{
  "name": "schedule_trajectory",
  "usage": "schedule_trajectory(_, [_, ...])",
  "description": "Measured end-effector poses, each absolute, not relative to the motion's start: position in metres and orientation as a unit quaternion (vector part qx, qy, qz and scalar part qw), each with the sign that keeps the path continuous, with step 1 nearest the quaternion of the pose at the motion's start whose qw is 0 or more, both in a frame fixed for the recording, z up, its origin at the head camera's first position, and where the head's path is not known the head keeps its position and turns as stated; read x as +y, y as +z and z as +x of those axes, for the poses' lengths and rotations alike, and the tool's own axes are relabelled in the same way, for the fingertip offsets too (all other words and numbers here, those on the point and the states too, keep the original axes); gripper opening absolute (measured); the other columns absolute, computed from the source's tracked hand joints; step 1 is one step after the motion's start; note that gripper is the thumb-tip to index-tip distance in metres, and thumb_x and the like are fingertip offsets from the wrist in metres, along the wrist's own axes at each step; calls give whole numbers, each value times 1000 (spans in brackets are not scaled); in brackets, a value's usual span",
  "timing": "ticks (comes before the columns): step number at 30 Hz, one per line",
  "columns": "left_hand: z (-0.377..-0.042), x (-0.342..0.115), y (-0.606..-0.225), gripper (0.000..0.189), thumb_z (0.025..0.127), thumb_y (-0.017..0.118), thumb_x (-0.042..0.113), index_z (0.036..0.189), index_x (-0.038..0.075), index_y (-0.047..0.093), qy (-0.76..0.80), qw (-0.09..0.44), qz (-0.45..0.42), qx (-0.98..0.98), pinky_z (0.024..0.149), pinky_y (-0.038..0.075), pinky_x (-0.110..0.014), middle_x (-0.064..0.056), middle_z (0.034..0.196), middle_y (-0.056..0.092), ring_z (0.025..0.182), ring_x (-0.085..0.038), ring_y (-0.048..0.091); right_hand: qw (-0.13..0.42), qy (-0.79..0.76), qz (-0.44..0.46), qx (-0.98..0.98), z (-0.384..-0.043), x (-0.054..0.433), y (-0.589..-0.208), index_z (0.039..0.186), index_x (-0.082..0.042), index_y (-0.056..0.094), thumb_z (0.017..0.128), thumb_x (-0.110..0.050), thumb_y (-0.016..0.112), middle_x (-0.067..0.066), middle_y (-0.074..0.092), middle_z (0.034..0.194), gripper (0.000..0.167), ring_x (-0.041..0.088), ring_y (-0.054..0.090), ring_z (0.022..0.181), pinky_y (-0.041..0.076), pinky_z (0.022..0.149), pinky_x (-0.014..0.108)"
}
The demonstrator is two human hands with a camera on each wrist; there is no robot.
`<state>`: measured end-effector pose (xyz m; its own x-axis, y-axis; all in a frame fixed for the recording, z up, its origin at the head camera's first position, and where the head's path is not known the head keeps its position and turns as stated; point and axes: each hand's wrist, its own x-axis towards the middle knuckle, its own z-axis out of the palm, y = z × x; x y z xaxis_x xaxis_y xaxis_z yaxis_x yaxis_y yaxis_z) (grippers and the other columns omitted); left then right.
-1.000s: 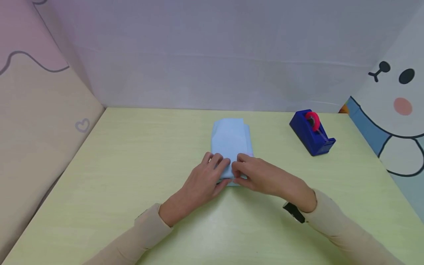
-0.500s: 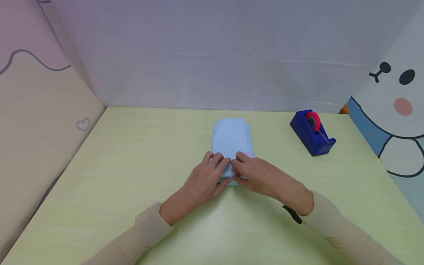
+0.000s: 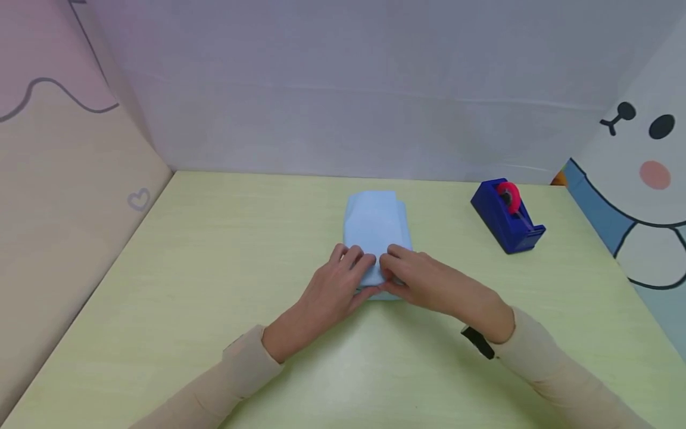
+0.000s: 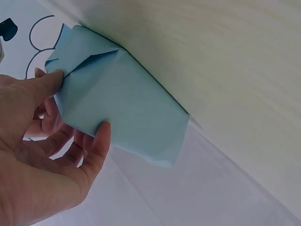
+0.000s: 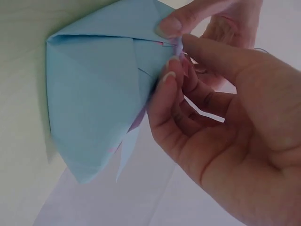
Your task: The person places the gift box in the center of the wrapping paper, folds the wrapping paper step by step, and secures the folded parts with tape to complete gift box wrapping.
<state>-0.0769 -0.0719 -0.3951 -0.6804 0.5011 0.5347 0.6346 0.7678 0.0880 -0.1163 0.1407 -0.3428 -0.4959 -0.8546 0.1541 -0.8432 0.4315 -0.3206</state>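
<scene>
A light-blue folded paper packet [image 3: 375, 220] lies on the table with its near end under both hands. My left hand [image 3: 334, 283] holds that end, fingertips on the top face and thumb at the near edge. Close beside it, my right hand [image 3: 429, 280] pinches the near end between thumb and fingers. The left wrist view shows the left thumb [image 4: 49, 84] pressed on the paper near a raised fold. In the right wrist view the two hands meet at one corner of the paper [image 5: 94, 80], where a small pinkish-purple bit shows between the fingertips.
A blue tape dispenser [image 3: 506, 217] with a red roll stands at the back right of the pale yellow-green table [image 3: 241, 238]. A plain light panel [image 3: 343, 119] rises behind the table, and printed panels stand at both sides. A dark band sits on the right wrist.
Both hands stay at the packet's near end, with only slight finger shifts. The pinkish strip beside the right fingers is now covered. The head view has drifted a little.
</scene>
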Motion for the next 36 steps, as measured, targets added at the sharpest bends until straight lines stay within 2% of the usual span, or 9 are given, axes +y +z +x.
schedule_trajectory(6, [-76, -72, -394, 43, 89, 83, 33, 115, 8, 59, -143, 228, -307, -913, 60, 47, -25, -7, 99, 57, 90, -26, 49, 69, -217, -499, 836, -119, 149, -335, 96, -9, 61, 96, -3, 71, -3, 54, 90, 12, 7, 50, 72, 48, 65, 23])
schedule_trajectory(12, [-76, -72, -393, 44, 90, 82, 34, 117, 8, 60, -132, 229, -310, -913, 59, 48, -25, -7, 100, 58, 90, -26, 50, 39, -219, -504, 835, -121, 153, -336, 97, -9, 63, 96, -1, 71, -3, 57, 92, 11, 14, 53, 80, 49, 70, 27])
schedule_trajectory(24, [-76, -71, -394, 42, 91, 80, 37, 114, 7, 62, -126, 246, -312, -909, 60, 50, -26, -7, 100, 58, 90, -26, 51, 25, -205, -495, 844, -124, 151, -339, 95, -11, 59, 99, -1, 65, -7, 54, 84, 12, 8, 49, 73, 46, 66, 26])
schedule_trajectory(30, [-77, -72, -394, 40, 93, 79, 36, 114, 6, 61, -130, 245, -316, -907, 60, 50, -26, -7, 99, 58, 90, -26, 51, 69, -222, -466, 854, -127, 153, -334, 96, -11, 59, 102, -5, 63, -8, 53, 84, 9, 6, 48, 72, 46, 65, 25])
schedule_trajectory(36, [-78, -72, -394, 39, 93, 78, 34, 114, 6, 61, -119, 248, -323, -906, 61, 51, -26, -7, 98, 58, 89, -26, 52, 126, -260, -488, 824, -129, 165, -326, 102, -13, 61, 105, -16, 62, -8, 55, 96, 4, 7, 54, 84, 51, 75, 29])
